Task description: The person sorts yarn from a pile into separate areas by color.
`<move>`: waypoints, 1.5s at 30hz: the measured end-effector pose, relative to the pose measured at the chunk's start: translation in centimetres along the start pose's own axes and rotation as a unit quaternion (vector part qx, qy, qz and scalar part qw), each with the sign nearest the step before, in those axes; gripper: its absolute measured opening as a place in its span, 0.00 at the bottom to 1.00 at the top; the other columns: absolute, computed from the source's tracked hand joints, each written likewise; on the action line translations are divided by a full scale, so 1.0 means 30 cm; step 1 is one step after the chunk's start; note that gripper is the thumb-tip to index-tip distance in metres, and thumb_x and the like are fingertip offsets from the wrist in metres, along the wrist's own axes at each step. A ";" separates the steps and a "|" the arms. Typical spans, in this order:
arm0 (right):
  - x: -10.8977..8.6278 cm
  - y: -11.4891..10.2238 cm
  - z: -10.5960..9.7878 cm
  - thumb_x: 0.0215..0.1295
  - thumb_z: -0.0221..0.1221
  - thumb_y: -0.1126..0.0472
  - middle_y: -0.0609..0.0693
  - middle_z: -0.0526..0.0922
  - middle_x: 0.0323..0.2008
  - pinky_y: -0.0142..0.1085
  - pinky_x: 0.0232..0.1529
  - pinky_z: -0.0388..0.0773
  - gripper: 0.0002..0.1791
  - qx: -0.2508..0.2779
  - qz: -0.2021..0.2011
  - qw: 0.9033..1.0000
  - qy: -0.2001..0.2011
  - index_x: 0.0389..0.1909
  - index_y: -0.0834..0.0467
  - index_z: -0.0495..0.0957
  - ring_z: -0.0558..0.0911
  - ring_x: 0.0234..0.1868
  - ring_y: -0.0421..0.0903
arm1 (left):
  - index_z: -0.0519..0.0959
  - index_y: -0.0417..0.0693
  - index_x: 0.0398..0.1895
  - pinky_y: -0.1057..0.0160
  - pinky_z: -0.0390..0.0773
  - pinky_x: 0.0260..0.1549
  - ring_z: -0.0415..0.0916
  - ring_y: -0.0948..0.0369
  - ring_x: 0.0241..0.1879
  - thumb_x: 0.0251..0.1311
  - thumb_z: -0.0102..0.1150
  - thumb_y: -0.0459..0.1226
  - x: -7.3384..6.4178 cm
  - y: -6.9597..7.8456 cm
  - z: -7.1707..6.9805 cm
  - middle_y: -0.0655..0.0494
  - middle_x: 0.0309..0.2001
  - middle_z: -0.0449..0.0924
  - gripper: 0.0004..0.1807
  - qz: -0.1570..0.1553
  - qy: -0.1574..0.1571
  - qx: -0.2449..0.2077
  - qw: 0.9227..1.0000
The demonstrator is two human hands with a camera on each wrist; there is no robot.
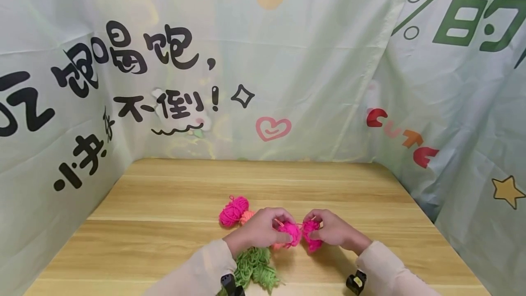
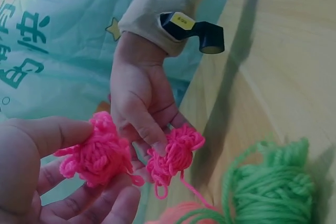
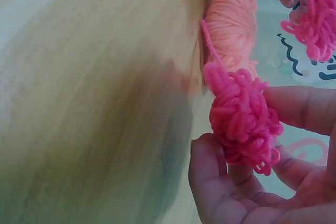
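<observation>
My left hand (image 1: 263, 226) pinches a small tangled bundle of hot-pink yarn (image 2: 102, 153) between thumb and fingers. Close beside it, my right hand (image 1: 334, 229) grips a second pink yarn bundle (image 3: 244, 116), knotted and loopy on its surface. Both bundles are held up over the table, side by side. From the right-hand bundle a loose pink strand (image 2: 194, 190) trails down toward the peach-orange yarn (image 3: 231, 22). Part of that orange yarn is hidden behind my left hand in the head view. Green yarn (image 1: 256, 266) lies below my left wrist.
A pink ball of yarn (image 1: 233, 212) sits on the wooden table (image 1: 172, 195) just beyond my left hand. Printed cloth curtains (image 1: 320, 95) enclose the table at the back and sides. Each wrist wears a small black camera (image 1: 355, 282).
</observation>
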State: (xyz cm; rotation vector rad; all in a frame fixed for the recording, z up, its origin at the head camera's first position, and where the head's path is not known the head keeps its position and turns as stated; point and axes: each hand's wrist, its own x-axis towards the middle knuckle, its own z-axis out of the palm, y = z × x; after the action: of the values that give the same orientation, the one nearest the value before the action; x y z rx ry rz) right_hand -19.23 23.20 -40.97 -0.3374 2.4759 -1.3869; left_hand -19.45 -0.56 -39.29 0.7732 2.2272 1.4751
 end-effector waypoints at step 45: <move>0.058 0.039 -0.168 0.70 0.52 0.67 0.62 0.79 0.44 0.51 0.44 0.80 0.18 0.194 0.061 0.979 0.017 0.56 0.72 0.63 0.82 0.36 0.51 | 0.75 0.39 0.48 0.52 0.82 0.38 0.80 0.56 0.36 0.63 0.62 0.33 0.194 -0.018 0.004 0.46 0.41 0.79 0.12 -0.065 0.014 -0.255 0.965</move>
State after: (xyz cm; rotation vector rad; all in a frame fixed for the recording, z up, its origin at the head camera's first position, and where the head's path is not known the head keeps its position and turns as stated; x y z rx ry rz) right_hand -22.71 27.20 -39.68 -0.0747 2.1410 -1.7831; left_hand -24.09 2.95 -39.81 0.4311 1.7490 1.8799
